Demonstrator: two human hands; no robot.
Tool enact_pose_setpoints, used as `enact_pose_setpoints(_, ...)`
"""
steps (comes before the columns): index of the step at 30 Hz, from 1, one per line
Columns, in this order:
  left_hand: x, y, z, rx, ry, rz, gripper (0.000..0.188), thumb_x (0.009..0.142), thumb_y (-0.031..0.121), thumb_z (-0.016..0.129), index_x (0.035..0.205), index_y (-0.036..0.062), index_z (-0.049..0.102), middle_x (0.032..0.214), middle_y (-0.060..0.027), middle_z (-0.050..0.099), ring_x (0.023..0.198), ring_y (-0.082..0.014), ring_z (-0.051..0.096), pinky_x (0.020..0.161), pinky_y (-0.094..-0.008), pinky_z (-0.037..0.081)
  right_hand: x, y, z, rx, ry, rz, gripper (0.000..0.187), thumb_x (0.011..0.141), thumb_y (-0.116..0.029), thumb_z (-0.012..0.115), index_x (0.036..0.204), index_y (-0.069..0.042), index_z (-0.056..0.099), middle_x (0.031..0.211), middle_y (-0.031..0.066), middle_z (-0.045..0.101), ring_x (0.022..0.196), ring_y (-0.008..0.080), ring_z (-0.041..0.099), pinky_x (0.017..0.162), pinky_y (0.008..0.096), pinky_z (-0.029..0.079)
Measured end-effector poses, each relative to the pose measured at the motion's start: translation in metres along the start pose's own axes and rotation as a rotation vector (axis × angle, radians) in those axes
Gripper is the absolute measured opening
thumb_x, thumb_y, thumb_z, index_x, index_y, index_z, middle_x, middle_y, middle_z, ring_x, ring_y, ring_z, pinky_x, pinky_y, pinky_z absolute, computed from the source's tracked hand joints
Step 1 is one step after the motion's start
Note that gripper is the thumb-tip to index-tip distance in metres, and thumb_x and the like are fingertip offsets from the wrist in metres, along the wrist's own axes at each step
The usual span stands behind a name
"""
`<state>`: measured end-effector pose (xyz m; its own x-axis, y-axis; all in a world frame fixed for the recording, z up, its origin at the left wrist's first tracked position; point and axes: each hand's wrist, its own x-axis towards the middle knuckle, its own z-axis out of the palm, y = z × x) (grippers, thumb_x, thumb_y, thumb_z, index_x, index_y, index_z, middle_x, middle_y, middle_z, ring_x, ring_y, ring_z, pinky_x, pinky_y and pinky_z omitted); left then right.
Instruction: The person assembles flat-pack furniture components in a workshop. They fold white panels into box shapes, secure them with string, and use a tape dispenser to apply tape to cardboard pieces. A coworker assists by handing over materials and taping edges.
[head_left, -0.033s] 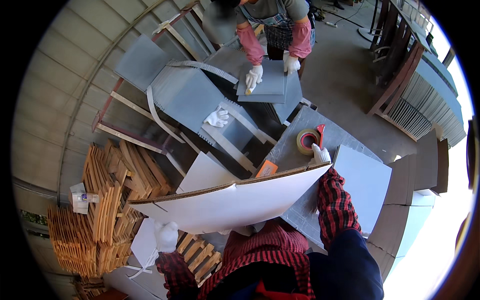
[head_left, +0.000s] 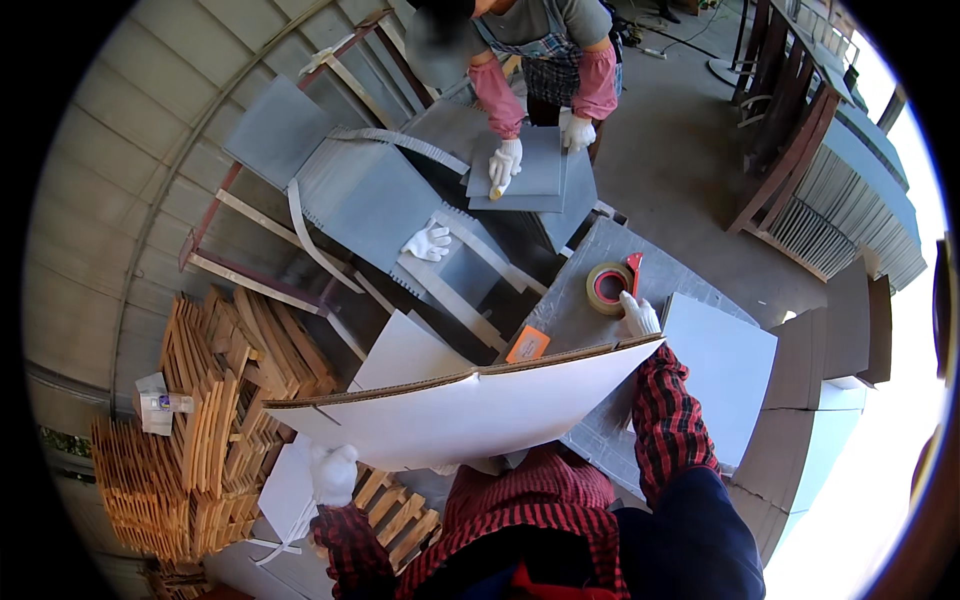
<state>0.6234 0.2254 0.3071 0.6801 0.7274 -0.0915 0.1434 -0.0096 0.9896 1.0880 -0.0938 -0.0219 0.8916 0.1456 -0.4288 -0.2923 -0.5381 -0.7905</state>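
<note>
A large white-faced cardboard sheet [head_left: 470, 420] with a brown corrugated edge stands tilted across my front. My left hand [head_left: 333, 474], white-gloved, is closed on its lower left part. My right hand [head_left: 640, 316], also gloved, reaches past the sheet's right end over a grey table [head_left: 590, 250]. Its fingers are at a tape dispenser [head_left: 607, 288] with a red handle and a tan roll, lying on the table; they look closed on its near side, partly hidden. An orange box [head_left: 528, 344] lies just behind the sheet's upper edge.
Opposite, a person [head_left: 545, 60] in pink sleeves and white gloves works over grey panels [head_left: 520, 170]. A loose white glove [head_left: 428, 241] lies on grey sheets. Wooden slats [head_left: 215, 400] are piled at left. White sheets [head_left: 718, 370] and cardboard boxes [head_left: 790, 440] are at right.
The whole view has shifted slightly. The sheet and both my hands keep nearly the same places. The other person's hand has moved a little on the panel.
</note>
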Motion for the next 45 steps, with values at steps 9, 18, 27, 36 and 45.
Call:
enact_pose_setpoints(9,0.076,-0.015,0.046,-0.163,-0.484,-0.065,0.031,0.079,0.012,0.072,0.107,-0.0006,0.071,0.094,-0.0021,0.07,0.083,-0.0099,0.062,0.073,-0.0254,0.048,-0.259,-0.224,-0.217,0.317,-0.713,-0.71,0.091,0.089,-0.072,0.055,0.138,0.004,0.053,0.117,0.0226,0.069,0.102,0.0325,0.07,0.09,0.0407,0.056)
enact_pose_setpoints(18,0.119,-0.018,0.124,-0.186,-0.681,-0.102,0.049,0.083,0.009,0.072,0.129,-0.0021,0.058,0.113,-0.0047,0.067,0.103,-0.0122,0.059,0.091,-0.0292,0.045,-0.374,-0.279,-0.183,-0.915,-0.489,-0.409,0.04,0.093,-0.039,0.06,0.111,-0.005,0.073,0.084,0.0193,0.07,0.077,0.0355,0.067,0.078,0.0401,0.055)
enact_pose_setpoints(27,0.135,0.102,0.102,0.444,-0.748,0.8,0.081,0.069,0.022,0.087,0.141,0.009,0.052,0.139,-0.0114,0.057,0.132,-0.0304,0.051,0.112,-0.0455,0.038,-0.389,-0.259,-0.153,-1.035,-0.322,-0.393,0.043,0.091,-0.042,0.064,0.104,-0.002,0.075,0.085,0.0197,0.071,0.076,0.0336,0.069,0.073,0.0383,0.056)
enact_pose_setpoints(36,0.148,0.126,0.176,1.125,-1.204,0.981,0.034,0.086,0.036,0.064,0.114,0.0182,0.072,0.091,-0.015,0.073,0.083,-0.0357,0.07,0.075,-0.0437,0.055,-0.402,-0.253,-0.14,-0.958,-0.16,-0.442,0.031,0.088,-0.03,0.06,0.108,-0.01,0.074,0.087,0.0156,0.072,0.079,0.034,0.069,0.073,0.0396,0.056)
enact_pose_setpoints(45,0.132,0.026,0.184,0.714,-0.382,1.587,0.045,0.074,0.01,0.07,0.118,0.0122,0.067,0.12,-0.0084,0.064,0.11,-0.0311,0.061,0.1,-0.0476,0.047,-0.374,-0.161,-0.073,-1.117,0.651,-0.822,0.061,0.076,-0.024,0.076,0.13,-0.005,0.055,0.131,0.0155,0.055,0.124,0.0348,0.051,0.109,0.0547,0.036)
